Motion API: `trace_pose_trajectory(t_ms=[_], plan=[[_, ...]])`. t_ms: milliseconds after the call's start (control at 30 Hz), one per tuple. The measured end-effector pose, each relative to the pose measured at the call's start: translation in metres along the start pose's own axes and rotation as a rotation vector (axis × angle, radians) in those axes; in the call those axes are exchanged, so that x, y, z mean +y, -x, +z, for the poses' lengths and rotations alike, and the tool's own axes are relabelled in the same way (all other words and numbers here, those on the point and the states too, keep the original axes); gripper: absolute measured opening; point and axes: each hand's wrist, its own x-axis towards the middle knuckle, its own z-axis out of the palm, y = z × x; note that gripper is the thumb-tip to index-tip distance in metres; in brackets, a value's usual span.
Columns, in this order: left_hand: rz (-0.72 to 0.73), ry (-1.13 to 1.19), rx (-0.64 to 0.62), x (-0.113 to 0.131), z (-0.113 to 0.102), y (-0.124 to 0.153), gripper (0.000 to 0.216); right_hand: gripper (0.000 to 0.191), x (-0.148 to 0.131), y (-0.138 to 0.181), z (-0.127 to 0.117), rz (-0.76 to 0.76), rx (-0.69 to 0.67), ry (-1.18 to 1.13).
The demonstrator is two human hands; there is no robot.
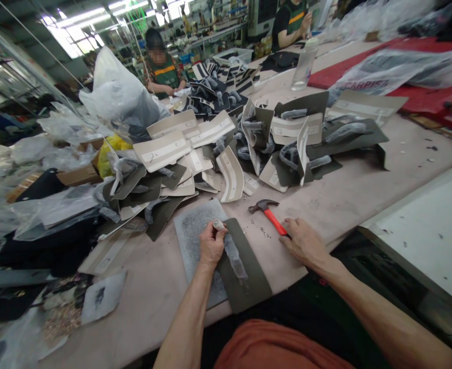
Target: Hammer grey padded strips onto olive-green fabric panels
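Note:
My left hand [211,243] is closed around a small metal punch-like tool [218,224], held upright on a dark olive leather piece [246,272]. A clear-wrapped strap [234,256] lies along that piece. The piece rests partly on a grey scarred cutting pad [191,236] near the table's front edge. My right hand [301,240] lies palm down over the end of the red handle of a claw hammer [269,212], which lies flat on the table just right of the pad.
A big heap of beige and olive panels with wrapped handles [249,138] fills the table's middle. Plastic bags [114,92] and scraps crowd the left side. A clear bottle [301,66] stands at the back. Two other people work at the far end. A white surface [426,230] lies right.

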Motion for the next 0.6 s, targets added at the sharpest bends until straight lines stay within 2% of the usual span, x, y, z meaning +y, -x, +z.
trace_pose_trajectory(t_ms=[67,167,267,333,400,500,533,600], plan=[[0.045,-0.031,-0.018,0.001,0.0,0.002,0.015,0.018,0.009,-0.002,-0.005,0.09,-0.122,-0.049],[0.084,-0.035,-0.034,0.0,0.001,0.004,0.019,0.007,0.002,-0.004,-0.013,0.191,-0.331,-0.391],[0.092,-0.023,-0.038,-0.002,0.001,0.005,0.021,0.011,-0.025,-0.006,-0.031,0.35,-0.538,-0.807],[0.095,-0.025,-0.043,-0.003,0.001,0.005,0.022,0.018,-0.047,-0.004,-0.048,0.39,-0.521,-0.982],[0.099,-0.03,-0.045,-0.004,0.001,0.005,0.021,0.03,-0.067,-0.001,-0.062,0.241,-0.34,-0.966],[0.103,-0.05,-0.044,-0.006,0.001,0.005,0.02,0.035,-0.084,0.002,-0.07,-0.145,-0.017,-0.622],[0.104,-0.06,-0.042,-0.007,0.001,0.005,0.019,0.033,-0.086,0.002,-0.07,-0.243,0.018,-0.477],[0.105,-0.073,-0.042,-0.008,0.001,0.005,0.016,0.026,-0.086,0.0,-0.069,-0.368,-0.045,-0.213]])
